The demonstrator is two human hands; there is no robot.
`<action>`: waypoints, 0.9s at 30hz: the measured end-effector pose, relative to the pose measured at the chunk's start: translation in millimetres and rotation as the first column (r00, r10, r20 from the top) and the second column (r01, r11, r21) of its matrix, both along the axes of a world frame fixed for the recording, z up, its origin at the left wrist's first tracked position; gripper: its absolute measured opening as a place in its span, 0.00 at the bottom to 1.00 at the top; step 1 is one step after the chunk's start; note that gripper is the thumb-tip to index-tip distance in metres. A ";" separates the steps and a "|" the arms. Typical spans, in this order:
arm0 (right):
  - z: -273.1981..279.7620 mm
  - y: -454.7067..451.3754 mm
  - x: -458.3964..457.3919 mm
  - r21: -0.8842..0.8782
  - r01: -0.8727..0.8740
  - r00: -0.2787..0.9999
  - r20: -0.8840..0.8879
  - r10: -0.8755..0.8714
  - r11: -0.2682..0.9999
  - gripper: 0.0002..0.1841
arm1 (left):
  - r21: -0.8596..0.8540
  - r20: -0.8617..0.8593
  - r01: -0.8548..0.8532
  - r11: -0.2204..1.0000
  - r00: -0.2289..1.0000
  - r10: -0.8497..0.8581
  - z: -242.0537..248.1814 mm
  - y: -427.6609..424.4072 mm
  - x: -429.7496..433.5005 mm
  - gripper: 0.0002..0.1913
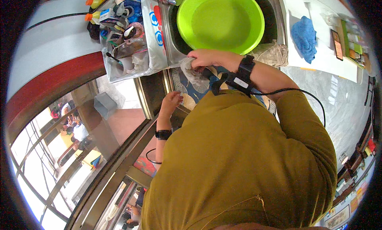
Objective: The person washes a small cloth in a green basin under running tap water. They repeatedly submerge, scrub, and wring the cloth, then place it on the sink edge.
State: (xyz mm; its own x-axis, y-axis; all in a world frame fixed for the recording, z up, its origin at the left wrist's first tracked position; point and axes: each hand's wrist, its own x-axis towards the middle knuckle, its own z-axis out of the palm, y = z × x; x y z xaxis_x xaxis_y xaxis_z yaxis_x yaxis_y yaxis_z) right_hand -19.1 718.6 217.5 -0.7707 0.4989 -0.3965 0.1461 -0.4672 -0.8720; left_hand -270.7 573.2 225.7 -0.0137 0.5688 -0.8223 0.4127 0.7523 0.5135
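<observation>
My right hand (pixel 206 58) grips a crumpled greyish cloth (pixel 192 73) just below the near rim of a lime-green plastic basin (pixel 220 21). The basin sits over a stainless steel sink (pixel 173 55) and seems to hold water, though its level is hard to judge. Away from the basin, my left hand (pixel 171 101) hangs low at the left of my body, fingers loosely curled, with nothing visible in it. A beige cloth (pixel 270 53) lies over the sink's near right corner. On the white counter (pixel 325 67) to the right is a bunched blue cloth (pixel 304 38).
Left of the sink stands a plastic-lined tray (pixel 128 76) crowded with bottles, boxes and brushes. A phone (pixel 337 44) lies on the right counter beside small containers. A glass door's frame (pixel 119 153) runs close by on my left; beyond it are a grey bin (pixel 104 104) and people.
</observation>
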 end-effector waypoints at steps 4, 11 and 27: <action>5.9 -6.7 33.7 0.096 -0.167 0.976 0.155 0.151 0.981 0.16 | 0.042 0.117 0.010 0.999 0.993 -0.015 9.8 11.0 14.7 0.15; 22.0 -20.7 72.3 -0.205 0.079 0.987 -0.122 -0.106 0.976 0.16 | 0.234 0.216 -0.009 0.972 0.976 -0.043 70.6 46.6 92.0 0.20; 74.1 -32.8 124.6 0.139 0.676 0.732 -0.016 -0.681 0.724 0.18 | 0.603 0.379 -0.016 0.798 0.885 -0.269 134.5 89.0 154.5 0.14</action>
